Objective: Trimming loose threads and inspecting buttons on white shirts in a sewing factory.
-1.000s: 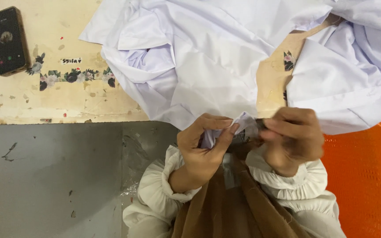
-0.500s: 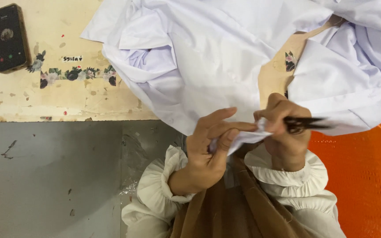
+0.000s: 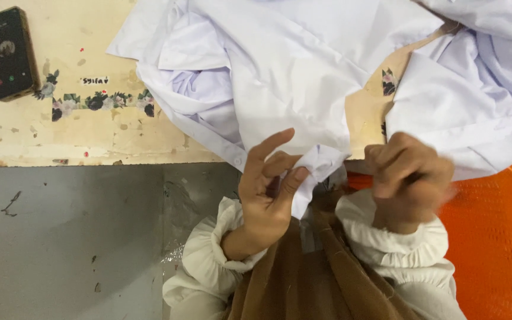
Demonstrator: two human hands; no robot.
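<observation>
Half a second earlier the right hand (image 3: pixel 409 181) held a dark scissor-like tool out toward 3 o'clock; that tool no longer showed, and the hand had curled into a blurred fist at the edge of the white garment (image 3: pixel 303 77). Whether its fingers pinched cloth or anything else could not be told. The left hand (image 3: pixel 268 189) had opened somewhat: index finger raised toward 1 o'clock, thumb (image 3: pixel 294 178) pressed against a folded corner of the garment, pinching it against the other fingers. That corner hung off the front edge of the worktop (image 3: pixel 60 136), at 3 o'clock of the left palm and between the two hands. The rest of the garment lay heaped on the worktop at 12 o'clock of both hands. A dark phone (image 3: pixel 8 53) lay well apart at 10 o'clock. An orange mesh chair (image 3: pixel 493 249) sat at 4 o'clock.
</observation>
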